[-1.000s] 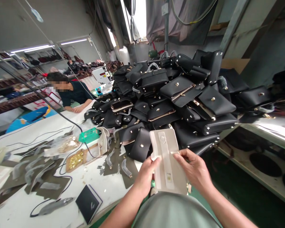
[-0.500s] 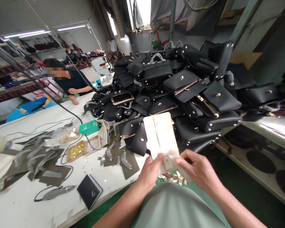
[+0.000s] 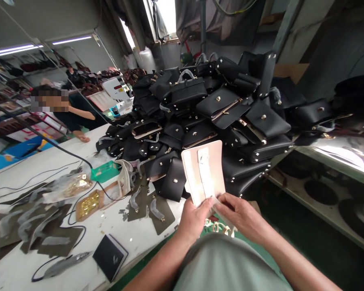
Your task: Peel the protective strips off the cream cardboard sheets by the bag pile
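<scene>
A pale beige bag panel (image 3: 214, 169) stands up in front of me, with a lighter strip (image 3: 204, 161) running down its middle and a shiny patch near the strip's top. My left hand (image 3: 194, 218) is closed on the panel's lower left, thumb pressed on the strip's lower end. My right hand (image 3: 241, 212) is closed at the lower right corner, its fingers pinched close to the left thumb. A whitish, see-through piece shows beneath the right fingers; I cannot tell whether it belongs to the panel. The hands hide the panel's bottom edge.
Black handbags (image 3: 188, 93) are heaped behind the panel. On the white table (image 3: 79, 279) lie a black notebook (image 3: 111, 256), a grey corded tool (image 3: 63, 264), a box of gold hardware (image 3: 89, 204), a green tray (image 3: 104, 171) and olive panels (image 3: 160, 214). A co-worker (image 3: 75, 109) sits at far left.
My right hand has moved in close to the left thumb. The small metal plate seen between my thumbs is now hidden, and the panel has turned slightly. The view has shifted to the right.
</scene>
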A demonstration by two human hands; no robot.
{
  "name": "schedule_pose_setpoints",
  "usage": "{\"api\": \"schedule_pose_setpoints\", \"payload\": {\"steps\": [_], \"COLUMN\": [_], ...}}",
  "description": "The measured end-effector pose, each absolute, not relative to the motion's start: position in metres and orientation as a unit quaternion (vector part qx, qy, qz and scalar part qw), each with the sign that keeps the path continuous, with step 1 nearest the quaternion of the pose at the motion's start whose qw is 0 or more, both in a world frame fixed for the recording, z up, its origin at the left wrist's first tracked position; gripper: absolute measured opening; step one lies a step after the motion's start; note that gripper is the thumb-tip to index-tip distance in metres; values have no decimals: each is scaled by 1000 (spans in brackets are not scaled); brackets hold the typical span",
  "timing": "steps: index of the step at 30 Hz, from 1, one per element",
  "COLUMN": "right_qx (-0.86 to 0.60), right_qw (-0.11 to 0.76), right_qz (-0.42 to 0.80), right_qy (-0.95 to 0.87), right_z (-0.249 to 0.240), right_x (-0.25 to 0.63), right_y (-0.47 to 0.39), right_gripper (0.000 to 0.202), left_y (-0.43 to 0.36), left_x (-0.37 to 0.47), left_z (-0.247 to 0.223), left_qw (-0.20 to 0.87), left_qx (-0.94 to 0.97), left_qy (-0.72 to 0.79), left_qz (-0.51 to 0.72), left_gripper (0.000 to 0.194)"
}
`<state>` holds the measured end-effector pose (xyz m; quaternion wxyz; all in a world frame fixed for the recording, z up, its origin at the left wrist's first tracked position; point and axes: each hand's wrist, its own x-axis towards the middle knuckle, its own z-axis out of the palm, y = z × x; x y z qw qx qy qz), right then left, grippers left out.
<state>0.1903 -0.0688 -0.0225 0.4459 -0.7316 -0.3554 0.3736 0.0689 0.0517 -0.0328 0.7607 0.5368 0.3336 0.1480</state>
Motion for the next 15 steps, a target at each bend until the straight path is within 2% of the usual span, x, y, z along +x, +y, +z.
{"api": "schedule_pose_setpoints", "payload": {"steps": [2, 6, 10, 15], "right_qx": [-734, -772, -805, -803], "right_qw": [444, 418, 379, 401], "right_qz": [366, 291, 217, 173], "right_qy": [-360, -381, -402, -405], "right_z": [-22, -32, -38, -51], "right_x": [192, 196, 196, 206], "right_y": [-73, -78, -88, -110], "right_gripper": [29, 36, 34, 23], "left_y": [50, 44, 30, 15], "left_x": [72, 84, 101, 130], "left_z": [-32, -29, -28, -52], "left_qw": [762, 735, 688, 592], "left_qx": [532, 558, 591, 658], "left_qy": [339, 347, 369, 429], "left_qz": [149, 168, 205, 179], "left_gripper": [50, 52, 44, 31]}}
